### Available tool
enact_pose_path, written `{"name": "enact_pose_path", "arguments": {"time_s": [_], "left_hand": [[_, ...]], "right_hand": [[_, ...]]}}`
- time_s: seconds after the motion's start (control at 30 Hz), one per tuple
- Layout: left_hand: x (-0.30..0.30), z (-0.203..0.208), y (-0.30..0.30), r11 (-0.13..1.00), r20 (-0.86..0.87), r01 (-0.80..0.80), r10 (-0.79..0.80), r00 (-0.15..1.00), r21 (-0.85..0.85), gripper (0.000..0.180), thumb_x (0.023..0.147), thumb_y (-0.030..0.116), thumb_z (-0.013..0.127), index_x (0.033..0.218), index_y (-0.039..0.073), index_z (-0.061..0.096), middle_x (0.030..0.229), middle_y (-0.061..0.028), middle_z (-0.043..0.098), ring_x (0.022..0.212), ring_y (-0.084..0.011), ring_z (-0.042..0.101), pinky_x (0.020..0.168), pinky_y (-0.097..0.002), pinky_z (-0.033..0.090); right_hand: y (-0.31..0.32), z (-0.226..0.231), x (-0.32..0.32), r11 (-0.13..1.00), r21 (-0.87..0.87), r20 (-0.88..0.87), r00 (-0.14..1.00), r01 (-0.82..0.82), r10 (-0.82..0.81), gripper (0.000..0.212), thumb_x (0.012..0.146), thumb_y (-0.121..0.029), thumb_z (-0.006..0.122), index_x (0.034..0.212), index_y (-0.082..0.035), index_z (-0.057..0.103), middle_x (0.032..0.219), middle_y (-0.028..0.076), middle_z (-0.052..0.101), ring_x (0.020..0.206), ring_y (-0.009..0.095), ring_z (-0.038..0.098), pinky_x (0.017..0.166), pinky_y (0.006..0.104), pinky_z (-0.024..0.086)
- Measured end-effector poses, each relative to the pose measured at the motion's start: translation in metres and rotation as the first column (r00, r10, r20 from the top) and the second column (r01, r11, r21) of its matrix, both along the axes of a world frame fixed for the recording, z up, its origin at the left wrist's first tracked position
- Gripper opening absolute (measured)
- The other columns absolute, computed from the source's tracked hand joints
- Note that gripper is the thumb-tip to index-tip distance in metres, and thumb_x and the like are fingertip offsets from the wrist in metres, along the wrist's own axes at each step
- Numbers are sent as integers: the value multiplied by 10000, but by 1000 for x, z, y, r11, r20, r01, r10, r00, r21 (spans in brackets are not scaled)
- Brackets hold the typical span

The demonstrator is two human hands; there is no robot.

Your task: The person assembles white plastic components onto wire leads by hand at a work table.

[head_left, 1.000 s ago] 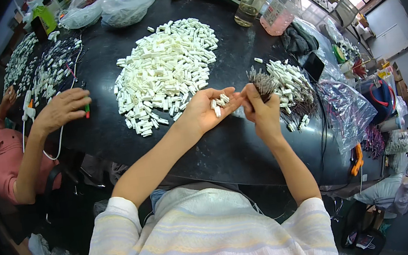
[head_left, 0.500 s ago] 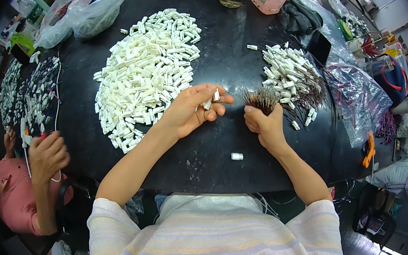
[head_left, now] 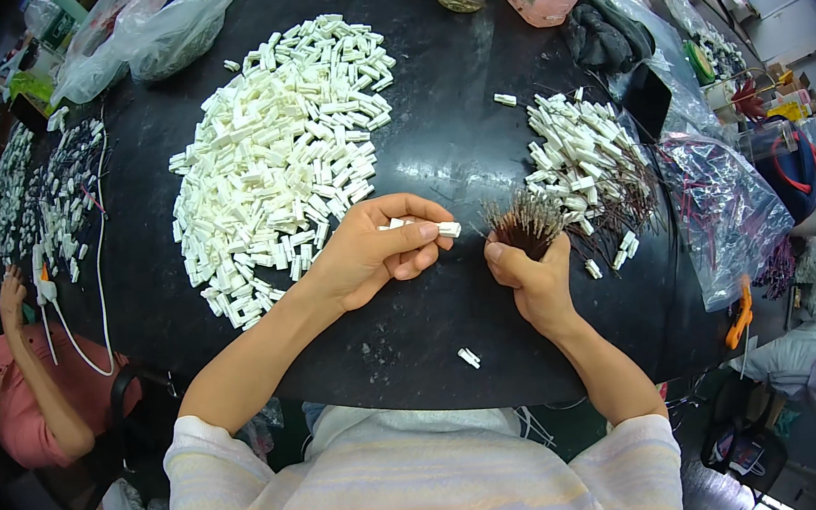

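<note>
Many white pieces [head_left: 562,150], pink-filled bottle [head_left: 545,0] beyond

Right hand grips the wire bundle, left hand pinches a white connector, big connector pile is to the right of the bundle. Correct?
Not quite: the big connector pile is to the left of the wire bundle, per the head view. Right hand and left hand are as you said.

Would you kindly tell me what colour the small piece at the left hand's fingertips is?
The small piece is white, showing best in the head view.
</note>
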State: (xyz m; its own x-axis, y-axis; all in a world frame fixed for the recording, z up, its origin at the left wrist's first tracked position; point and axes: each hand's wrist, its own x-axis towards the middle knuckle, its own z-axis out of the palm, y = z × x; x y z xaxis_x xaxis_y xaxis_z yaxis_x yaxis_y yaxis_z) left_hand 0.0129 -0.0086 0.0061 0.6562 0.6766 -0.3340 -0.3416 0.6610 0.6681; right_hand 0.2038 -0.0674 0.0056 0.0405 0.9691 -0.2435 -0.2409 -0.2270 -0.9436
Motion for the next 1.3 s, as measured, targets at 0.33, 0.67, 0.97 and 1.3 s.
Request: {"name": "enact_pose_path", "arguments": {"time_s": [0.33, 0.67, 0.97, 1.3], "left_hand": [[-2, 4, -2, 993, -41, -36, 41, 998, 110, 172, 809, 0, 545, 970, -58, 564, 796, -148, 590, 544, -46, 446, 442, -135, 309], [3, 9, -15, 881, -368, 108, 79, 927, 461, 129, 773, -16, 574, 888, -43, 628, 676, -52, 566, 550, -64, 456, 497, -189, 352], [7, 9, -9, 942, -240, -75, 160, 958, 328, 192, 804, 42, 568, 980, -33, 585, 753, -52, 572, 520, -38, 402, 455, -165, 314], [18, -11, -58, -278, -586, 596, 128, 800, 753, 188, 689, 204, 639, 778, 82, 528, 521, -38, 399, 456, -181, 503, 423, -298, 414]], "right_hand": [[0, 1, 0, 999, 35, 155, 988, -27, 21, 85, 675, -25, 616, 732, 4, 560, 677, 8, 553, 598, 63, 496, 559, 203, 400], [-2, 4, -6, 993, 116, 235, 972, -28, 0, 60, 667, -1, 592, 715, 8, 557, 654, 2, 541, 592, 61, 488, 553, 208, 399], [9, 6, -7, 998, 45, 114, 992, 44, -49, 48, 733, -21, 573, 748, 3, 534, 566, -33, 432, 428, 25, 325, 386, 192, 223], [12, 5, -3, 1000, -8, -60, 998, -10, 10, 176, 802, -80, 516, 656, -48, 423, 521, -18, 358, 389, 24, 245, 351, 193, 165]]}}
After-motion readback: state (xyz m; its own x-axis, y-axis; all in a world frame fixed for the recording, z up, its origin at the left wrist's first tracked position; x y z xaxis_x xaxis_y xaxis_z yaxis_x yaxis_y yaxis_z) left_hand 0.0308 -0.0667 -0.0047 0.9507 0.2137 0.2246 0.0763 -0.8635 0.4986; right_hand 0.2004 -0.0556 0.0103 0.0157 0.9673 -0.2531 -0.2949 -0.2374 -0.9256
